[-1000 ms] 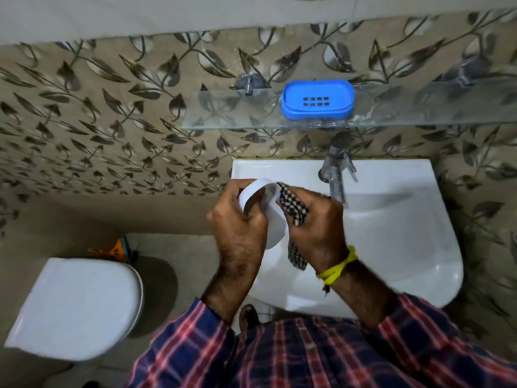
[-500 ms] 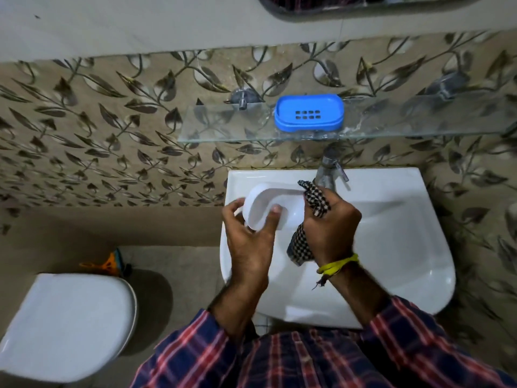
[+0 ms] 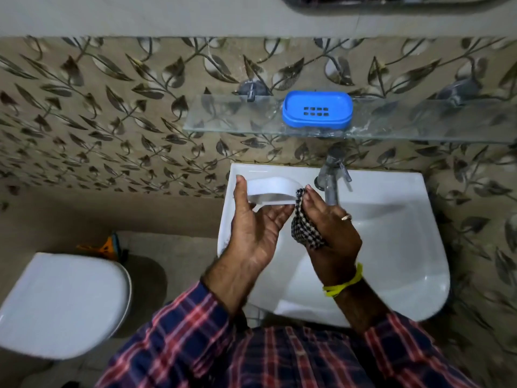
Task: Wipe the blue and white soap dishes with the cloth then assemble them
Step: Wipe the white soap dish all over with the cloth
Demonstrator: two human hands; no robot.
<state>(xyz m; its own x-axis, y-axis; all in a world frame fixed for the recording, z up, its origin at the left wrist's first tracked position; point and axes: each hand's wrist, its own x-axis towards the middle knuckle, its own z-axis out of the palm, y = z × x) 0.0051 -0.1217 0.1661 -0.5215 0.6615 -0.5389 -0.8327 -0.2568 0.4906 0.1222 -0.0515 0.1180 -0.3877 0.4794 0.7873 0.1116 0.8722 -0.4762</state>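
The white soap dish is held over the sink's back left corner by my left hand, thumb on its left end and fingers under its near side. My right hand grips a black-and-white checked cloth and presses its top against the dish's right end. The blue soap dish, with a grid of drain holes, sits apart on the glass shelf above the sink.
A white sink lies below my hands, with a metal tap just right of the cloth. A closed white toilet lid is at lower left. The leaf-patterned tiled wall carries the shelf.
My left hand has turned the white dish from upright to lying lengthwise and lifted it toward the sink's back left corner. The cloth has moved from the dish's middle to its right end.
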